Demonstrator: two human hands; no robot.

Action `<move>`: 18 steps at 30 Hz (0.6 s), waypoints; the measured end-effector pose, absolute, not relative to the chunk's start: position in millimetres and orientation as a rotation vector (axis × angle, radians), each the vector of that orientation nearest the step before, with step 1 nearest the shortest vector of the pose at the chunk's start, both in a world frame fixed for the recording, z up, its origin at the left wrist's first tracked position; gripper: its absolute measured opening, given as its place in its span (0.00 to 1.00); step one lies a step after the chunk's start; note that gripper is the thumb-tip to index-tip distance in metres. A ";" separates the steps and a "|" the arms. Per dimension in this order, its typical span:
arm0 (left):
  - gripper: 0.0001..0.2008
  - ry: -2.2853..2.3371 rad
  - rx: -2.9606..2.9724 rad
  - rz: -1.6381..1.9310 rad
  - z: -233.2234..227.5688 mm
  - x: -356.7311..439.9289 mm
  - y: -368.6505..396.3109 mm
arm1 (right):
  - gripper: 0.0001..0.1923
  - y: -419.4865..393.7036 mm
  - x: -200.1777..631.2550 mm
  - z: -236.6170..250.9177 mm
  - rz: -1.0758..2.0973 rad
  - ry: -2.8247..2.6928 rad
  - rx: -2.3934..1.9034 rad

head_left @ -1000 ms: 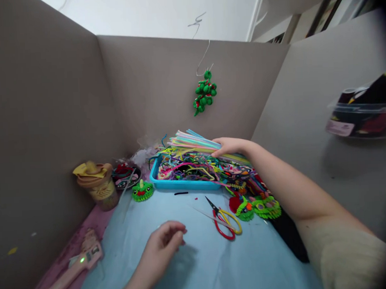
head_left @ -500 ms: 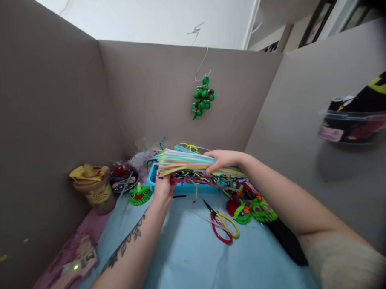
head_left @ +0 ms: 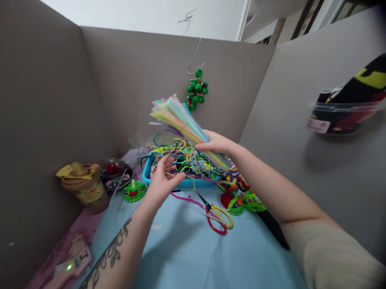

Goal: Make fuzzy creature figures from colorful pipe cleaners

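While the right hand grips a bundle of pastel pipe cleaners tilted up above the blue tray, left hand open, fingers spread at the tangle of loose pipe cleaners, scissors nearby on the blue mat.

Left hand spread open, right hand clenched, both arms outstretched.

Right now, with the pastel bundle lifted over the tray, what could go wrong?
1. The right hand grips the tilted bundle of pastel pipe cleaners only at its lower end, so stems may slide out.
2. Loose tangled pipe cleaners in the blue plastic tray hang near the bundle and the open left hand, and could get dragged out.
3. The red-and-yellow-handled scissors lie open nearby.
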State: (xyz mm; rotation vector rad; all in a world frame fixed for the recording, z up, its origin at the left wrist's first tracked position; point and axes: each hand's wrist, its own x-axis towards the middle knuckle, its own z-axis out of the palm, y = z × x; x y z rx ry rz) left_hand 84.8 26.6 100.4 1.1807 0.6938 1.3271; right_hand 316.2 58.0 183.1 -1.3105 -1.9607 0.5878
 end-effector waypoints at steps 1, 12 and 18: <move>0.34 0.607 1.072 1.318 104.5 92.9 23.9 | 0.35 54.1 298.9 180.2 0.482 -2.046 -1.318; 0.17 0.388 0.532 1.276 99.8 59.0 37.4 | 0.36 57.7 266.7 133.8 1.222 -2.248 -0.895; 0.20 0.279 0.566 1.292 90.5 37.0 40.8 | 0.39 27.5 261.6 100.6 1.559 -2.299 -0.822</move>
